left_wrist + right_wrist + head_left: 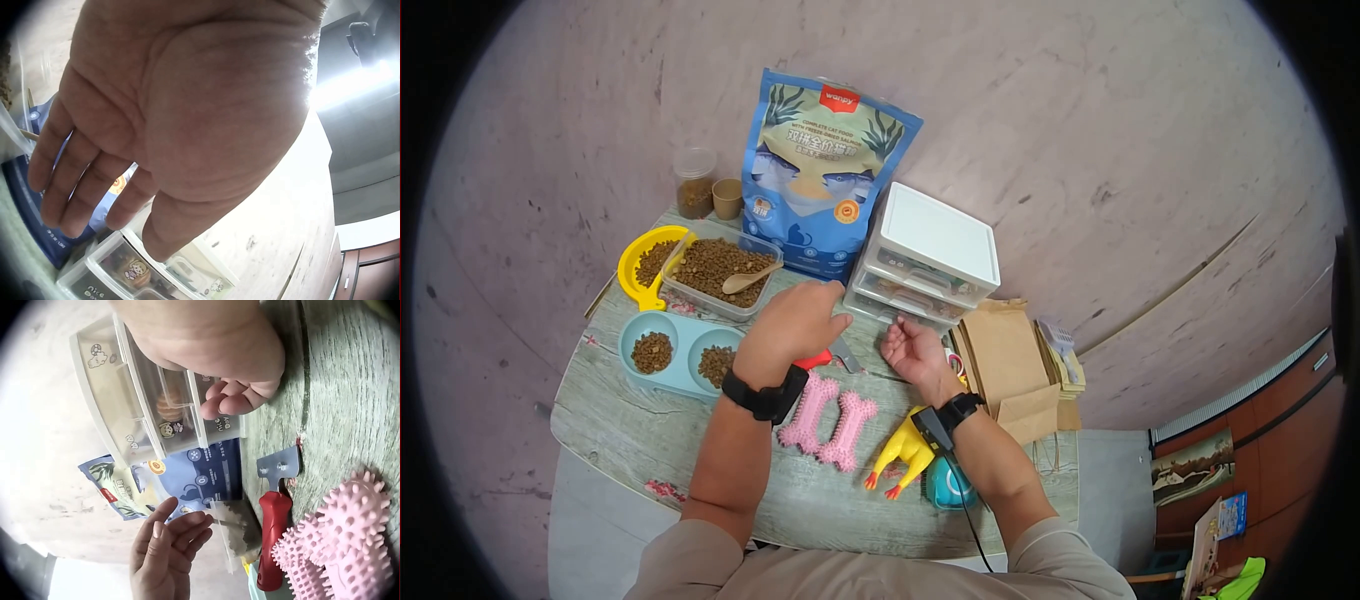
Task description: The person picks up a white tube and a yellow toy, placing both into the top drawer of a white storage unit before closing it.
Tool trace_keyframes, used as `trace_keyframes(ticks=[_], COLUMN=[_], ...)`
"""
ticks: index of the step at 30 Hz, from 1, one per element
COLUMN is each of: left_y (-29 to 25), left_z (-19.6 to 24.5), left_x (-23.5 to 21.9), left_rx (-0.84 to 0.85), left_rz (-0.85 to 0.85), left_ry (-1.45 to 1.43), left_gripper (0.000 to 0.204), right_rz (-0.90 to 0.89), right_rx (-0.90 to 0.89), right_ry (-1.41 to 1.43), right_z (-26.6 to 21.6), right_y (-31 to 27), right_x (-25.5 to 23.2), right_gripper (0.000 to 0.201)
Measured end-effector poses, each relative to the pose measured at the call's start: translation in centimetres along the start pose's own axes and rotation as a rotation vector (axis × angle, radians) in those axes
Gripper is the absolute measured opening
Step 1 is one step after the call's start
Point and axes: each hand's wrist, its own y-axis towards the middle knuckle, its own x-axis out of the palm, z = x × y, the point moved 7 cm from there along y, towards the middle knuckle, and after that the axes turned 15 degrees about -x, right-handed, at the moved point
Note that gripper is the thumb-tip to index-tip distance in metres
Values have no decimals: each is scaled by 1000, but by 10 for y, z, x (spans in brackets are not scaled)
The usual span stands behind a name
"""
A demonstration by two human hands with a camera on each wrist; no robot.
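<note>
Against the wall at the table's back stands a blue cat food bag (825, 170), red logo patch, "COMPLETE CAT FOOD" just legible. My left hand (792, 322) hovers slack-fingered, holding nothing, before the white drawer unit (927, 258); my right hand (912, 352) rests loosely curled, empty, just beside it. Grey wood-grain table (630, 430), mottled plaster wall.

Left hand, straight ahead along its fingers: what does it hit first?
Probably the blue cat food bag. The left hand hovers open, fingertips toward the bag's base beside the white drawer unit. Depth is uncertain.
</note>
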Motion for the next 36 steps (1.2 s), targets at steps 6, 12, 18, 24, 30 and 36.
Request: trace_keyframes(ticks=[6, 12, 18, 24, 30, 36], left_y=[0, 3, 4, 4, 3, 3], left_z=[1, 2, 2, 8, 9, 7], left_x=[0, 7, 13, 12, 11, 11], left_rx=[-11, -24, -48, -45, -29, -25], left_rz=[-8, -74, -126, -172, -173, -161], left_ry=[-4, 4, 25, -7, -71, -71], left_gripper=[30, 35, 42, 46, 45, 45], right_rz=[-38, 150, 393, 510, 543, 439], right_rx=[56, -1, -184, -262, -253, -192], right_ry=[-52, 53, 230, 329, 244, 157], right_z=[2, -7, -2, 5, 12, 15], right_y=[-7, 11, -2, 0, 6, 9], right_x=[-4, -23, 6, 6, 0, -2], right_gripper=[15, 22, 50, 56, 27, 14])
